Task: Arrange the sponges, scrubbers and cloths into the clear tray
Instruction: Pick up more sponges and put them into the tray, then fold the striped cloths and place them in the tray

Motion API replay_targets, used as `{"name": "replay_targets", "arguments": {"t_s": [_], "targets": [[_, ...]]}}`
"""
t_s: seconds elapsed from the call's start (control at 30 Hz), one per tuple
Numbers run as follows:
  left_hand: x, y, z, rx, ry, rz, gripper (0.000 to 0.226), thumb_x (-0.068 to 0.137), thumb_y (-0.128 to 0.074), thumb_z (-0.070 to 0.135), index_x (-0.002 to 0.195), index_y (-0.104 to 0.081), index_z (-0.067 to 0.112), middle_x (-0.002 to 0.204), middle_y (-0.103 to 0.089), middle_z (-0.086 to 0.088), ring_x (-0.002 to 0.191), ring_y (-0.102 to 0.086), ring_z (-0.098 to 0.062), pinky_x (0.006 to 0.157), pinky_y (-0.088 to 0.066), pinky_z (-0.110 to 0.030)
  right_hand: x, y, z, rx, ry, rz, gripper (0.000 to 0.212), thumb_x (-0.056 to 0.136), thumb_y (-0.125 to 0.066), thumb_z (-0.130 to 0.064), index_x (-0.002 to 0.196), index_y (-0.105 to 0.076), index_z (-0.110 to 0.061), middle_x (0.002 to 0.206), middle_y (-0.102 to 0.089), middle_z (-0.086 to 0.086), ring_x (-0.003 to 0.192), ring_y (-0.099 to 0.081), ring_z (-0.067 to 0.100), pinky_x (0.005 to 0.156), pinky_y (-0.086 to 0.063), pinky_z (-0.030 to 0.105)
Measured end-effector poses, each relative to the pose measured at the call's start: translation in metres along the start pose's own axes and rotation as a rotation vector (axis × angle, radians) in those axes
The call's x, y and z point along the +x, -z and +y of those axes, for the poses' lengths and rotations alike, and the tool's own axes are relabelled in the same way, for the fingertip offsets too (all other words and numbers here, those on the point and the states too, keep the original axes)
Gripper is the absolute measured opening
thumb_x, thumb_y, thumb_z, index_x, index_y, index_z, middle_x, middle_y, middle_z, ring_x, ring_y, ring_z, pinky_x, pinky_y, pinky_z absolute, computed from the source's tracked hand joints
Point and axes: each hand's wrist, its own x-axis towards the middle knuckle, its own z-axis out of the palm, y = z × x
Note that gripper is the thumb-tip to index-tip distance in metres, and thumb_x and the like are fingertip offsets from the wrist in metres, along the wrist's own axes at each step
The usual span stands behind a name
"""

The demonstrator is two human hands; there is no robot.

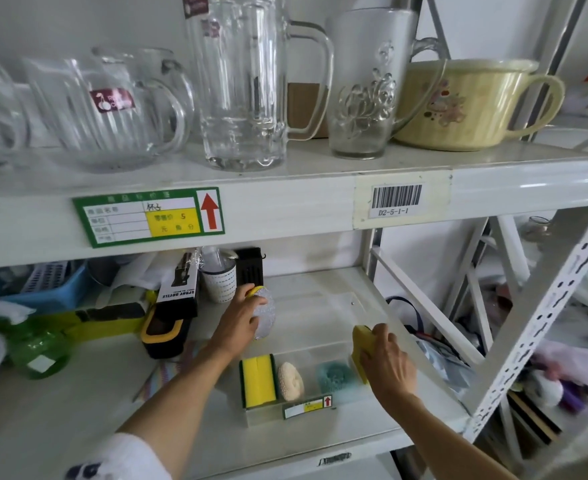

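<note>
Shop: price tag [148,216], barcode label [396,199] on shelving.

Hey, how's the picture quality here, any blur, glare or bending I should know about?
Head view: even, soft light with faint shadows; wide-angle bending curves the shelf edge and tilts the rack post. The edges smear, notably the green bottle and items at lower right. The centre is sharper: left hand on a silver scrubber, right hand on a yellow sponge. The clear tray is hard to see, its walls nearly vanishing.
</note>
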Motion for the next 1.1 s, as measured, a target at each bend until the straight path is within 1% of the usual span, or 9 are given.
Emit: {"name": "replay_targets", "arguments": {"t_s": [0.27,0.4,0.5,0.6,0.67,0.73,0.83,0.93,1.1], "targets": [[-0.006,-0.004,-0.011,-0.032,0.003,-0.045,0.042,0.080,-0.060,-0.003,0.119,-0.061,0.013,0.147,-0.036,-0.010,0.131,-0.044,-0.026,0.091,-0.041,-0.022,0.000,0.004,0.000,-0.126,-0.056,0.014,0.037,0.091,-0.051,-0.041,0.113,-0.037,-0.016,0.102,-0.055,0.007,0.076,-0.066,0.030,0.059,-0.047,0.035],[-0.014,-0.006,-0.015,-0.052,0.020,-0.086,0.048,0.085,-0.059,0.004,0.130,-0.056,0.022,0.157,-0.020,-0.009,0.143,-0.028,-0.026,0.104,-0.042,-0.032,0.001,0.003,0.000,-0.201,-0.071,0.046,0.045,0.087,-0.056,-0.046,0.118,-0.039,-0.017,0.112,-0.049,0.008,0.087,-0.063,0.028,0.077,-0.048,0.040],[-0.021,-0.002,-0.019,-0.078,0.021,-0.026,0.047,0.087,-0.061,0.011,0.132,-0.054,0.026,0.159,-0.018,-0.009,0.144,-0.027,-0.023,0.105,-0.040,-0.031,0.003,0.003,-0.008,-0.215,-0.059,0.124,0.046,0.085,-0.059,-0.047,0.116,-0.044,-0.017,0.113,-0.048,0.011,0.086,-0.062,0.028,0.080,-0.046,0.041],[-0.029,0.011,-0.023,-0.058,0.031,0.127,0.037,0.088,-0.059,0.013,0.125,-0.058,0.018,0.145,-0.040,-0.009,0.130,-0.045,-0.020,0.103,-0.045,-0.033,0.006,0.007,-0.033,-0.183,0.027,0.207,0.038,0.087,-0.062,-0.039,0.114,-0.050,-0.016,0.108,-0.053,0.011,0.081,-0.063,0.028,0.076,-0.047,0.040],[-0.038,0.019,-0.032,-0.020,0.047,0.250,0.026,0.086,-0.054,0.014,0.111,-0.060,0.012,0.121,-0.054,-0.009,0.110,-0.057,-0.024,0.089,-0.053,-0.037,0.006,0.006,-0.063,-0.084,0.126,0.220,0.032,0.089,-0.060,-0.035,0.115,-0.053,-0.018,0.106,-0.056,0.009,0.080,-0.062,0.028,0.074,-0.047,0.039],[-0.049,0.026,-0.046,-0.019,0.141,0.339,0.018,0.084,-0.050,0.014,0.100,-0.058,0.012,0.104,-0.056,-0.010,0.091,-0.061,-0.029,0.076,-0.053,-0.038,0.005,0.001,-0.100,0.017,0.259,0.214,0.027,0.088,-0.061,-0.030,0.112,-0.055,-0.019,0.101,-0.059,0.007,0.079,-0.063,0.028,0.070,-0.047,0.039],[-0.072,0.035,-0.076,0.021,0.317,0.387,0.011,0.079,-0.057,0.004,0.089,-0.058,0.010,0.098,-0.059,-0.014,0.084,-0.060,-0.034,0.069,-0.051,-0.040,-0.005,-0.011,-0.164,0.121,0.480,0.134,0.023,0.079,-0.070,-0.021,0.099,-0.062,-0.018,0.089,-0.064,0.004,0.076,-0.065,0.028,0.064,-0.051,0.037],[-0.098,0.040,-0.109,0.119,0.536,0.293,0.018,0.077,-0.061,0.008,0.095,-0.060,0.008,0.103,-0.060,-0.017,0.093,-0.060,-0.037,0.076,-0.053,-0.044,-0.020,-0.024,-0.217,0.122,0.654,0.014,0.017,0.072,-0.072,-0.017,0.087,-0.066,-0.013,0.084,-0.065,0.009,0.073,-0.066,0.032,0.059,-0.053,0.037],[-0.127,0.040,-0.147,0.180,0.767,-0.062,0.045,0.086,-0.052,0.033,0.127,-0.050,0.013,0.127,-0.056,-0.016,0.119,-0.052,-0.035,0.095,-0.046,-0.044,-0.034,-0.046,-0.274,-0.049,0.682,-0.287,0.029,0.092,-0.048,-0.010,0.121,-0.051,-0.003,0.122,-0.053,0.020,0.111,-0.057,0.038,0.087,-0.048,0.042]]}}
